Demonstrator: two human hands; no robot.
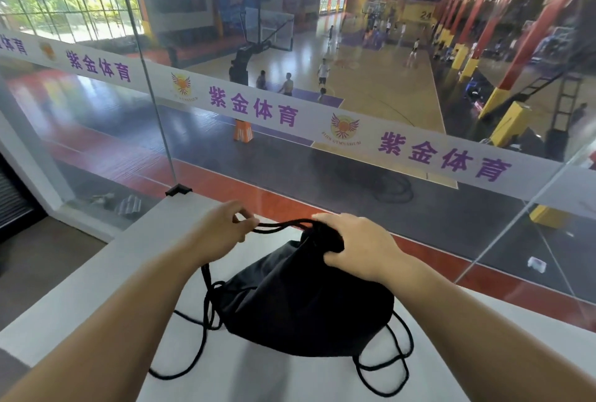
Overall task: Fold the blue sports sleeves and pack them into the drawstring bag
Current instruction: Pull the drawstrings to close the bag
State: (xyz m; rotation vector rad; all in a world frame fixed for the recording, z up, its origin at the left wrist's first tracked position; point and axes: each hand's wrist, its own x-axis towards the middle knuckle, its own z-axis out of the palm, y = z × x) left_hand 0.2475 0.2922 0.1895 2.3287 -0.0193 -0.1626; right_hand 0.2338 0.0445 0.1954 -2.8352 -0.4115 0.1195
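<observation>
Glass railing (322,176) up front with a white banner strip (290,114) across it, basketball court (371,85) far below. White ledge (96,272) underneath, carrying the black drawstring bag (300,308), slumped, loose cord loops trailing on both sides. Right hand (358,250) clamped over the bunched mouth of the bag. Left hand (219,230) pinching the black cords (277,227), drawn taut leftward from the mouth. Blue sleeves nowhere visible.
</observation>
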